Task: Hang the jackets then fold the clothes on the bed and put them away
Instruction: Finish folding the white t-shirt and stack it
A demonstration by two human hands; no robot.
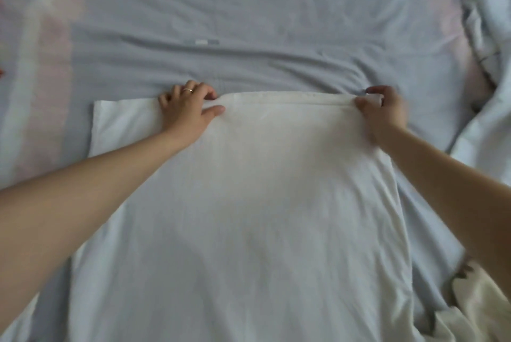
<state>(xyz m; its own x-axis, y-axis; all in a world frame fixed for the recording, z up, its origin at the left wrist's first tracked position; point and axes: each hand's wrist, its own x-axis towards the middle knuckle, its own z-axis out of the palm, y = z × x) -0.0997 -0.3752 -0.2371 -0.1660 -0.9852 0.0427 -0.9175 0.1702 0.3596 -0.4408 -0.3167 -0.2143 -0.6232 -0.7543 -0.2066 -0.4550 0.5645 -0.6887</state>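
Bed: grey sheet under white garment.
Left hand: pinching top edge, ready to fold.
Right hand: gripping corner, for a taut edge.

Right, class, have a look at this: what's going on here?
A person has a white shirt spread flat on the bed's grey sheet. The left hand and right hand each pinch its far edge. One sleeve sticks out to the left. Some crumpled clothes lie at the right.
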